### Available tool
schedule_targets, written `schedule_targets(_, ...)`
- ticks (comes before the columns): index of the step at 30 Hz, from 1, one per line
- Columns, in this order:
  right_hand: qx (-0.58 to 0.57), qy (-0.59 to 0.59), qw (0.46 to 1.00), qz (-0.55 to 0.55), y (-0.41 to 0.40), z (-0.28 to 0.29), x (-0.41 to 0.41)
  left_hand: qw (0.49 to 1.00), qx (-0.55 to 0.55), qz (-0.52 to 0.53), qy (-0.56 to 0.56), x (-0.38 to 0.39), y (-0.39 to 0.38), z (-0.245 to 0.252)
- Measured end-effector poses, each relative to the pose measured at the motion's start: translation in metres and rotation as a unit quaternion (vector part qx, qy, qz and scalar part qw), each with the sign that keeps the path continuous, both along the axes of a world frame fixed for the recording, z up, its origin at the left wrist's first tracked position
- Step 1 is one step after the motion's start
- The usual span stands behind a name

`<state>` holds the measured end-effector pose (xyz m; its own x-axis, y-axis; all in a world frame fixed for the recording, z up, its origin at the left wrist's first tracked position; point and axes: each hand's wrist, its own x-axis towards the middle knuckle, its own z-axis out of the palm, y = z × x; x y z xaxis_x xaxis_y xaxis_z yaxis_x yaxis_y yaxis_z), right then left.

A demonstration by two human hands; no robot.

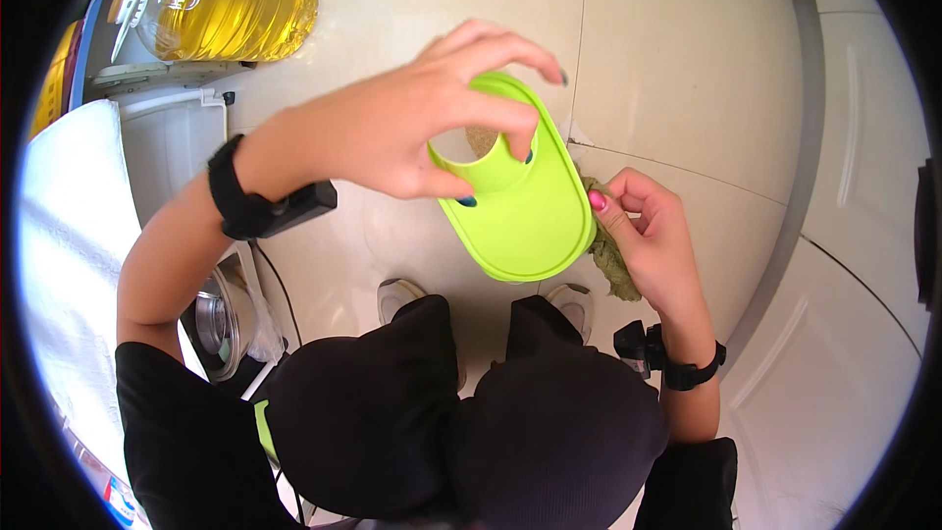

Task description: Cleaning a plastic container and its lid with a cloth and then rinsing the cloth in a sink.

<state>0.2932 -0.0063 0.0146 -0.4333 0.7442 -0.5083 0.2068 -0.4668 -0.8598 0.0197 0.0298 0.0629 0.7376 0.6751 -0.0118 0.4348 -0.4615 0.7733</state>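
Note:
A bright green plastic lid [526, 228], oval with a round opening, is held up over the floor in front of me. My left hand [441, 110] grips it around the raised rim of the opening, thumb and a finger on the plastic and another finger stretched out beyond the edge. Brownish material shows through the opening; what it is I cannot tell. At the lid's right edge, my right hand [647, 228] pinches a crumpled olive-green cloth [614, 265] between thumb and fingers. Part of the cloth is hidden behind the lid and the hand.
A large plastic bottle of yellow oil [228, 7] lies at the upper left by a rack. Metal pots [221, 316] and a white surface [77, 235] are at the left. White cabinet doors [868, 125] line the right. My shoes stand on the tiled floor [692, 66].

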Motion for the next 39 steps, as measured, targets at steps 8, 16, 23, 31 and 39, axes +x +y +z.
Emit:
schedule_targets(8, 0.122, 0.0, 0.973, -0.195, 0.011, 0.018, -0.022, 0.967, 0.111, 0.207, 0.1, 0.014, -0.026, 0.003)
schedule_targets(16, 0.67, -0.287, 0.64, 0.244, 0.038, 0.022, -0.06, 0.879, 0.11, 0.45, -0.114, 0.037, -0.065, -0.06)
schedule_targets(23, 0.756, -0.358, 0.389, 0.387, 0.028, 0.034, -0.049, 0.866, 0.171, 0.454, -0.12, 0.042, -0.064, -0.068)
schedule_targets(31, 0.718, -0.389, 0.388, 0.427, -0.004, 0.039, -0.059, 0.874, 0.174, 0.446, -0.087, 0.038, -0.068, -0.07)
schedule_targets(39, 0.561, -0.056, 0.747, 0.353, -0.013, 0.032, -0.03, 0.882, 0.156, 0.434, -0.099, 0.035, -0.064, -0.068)
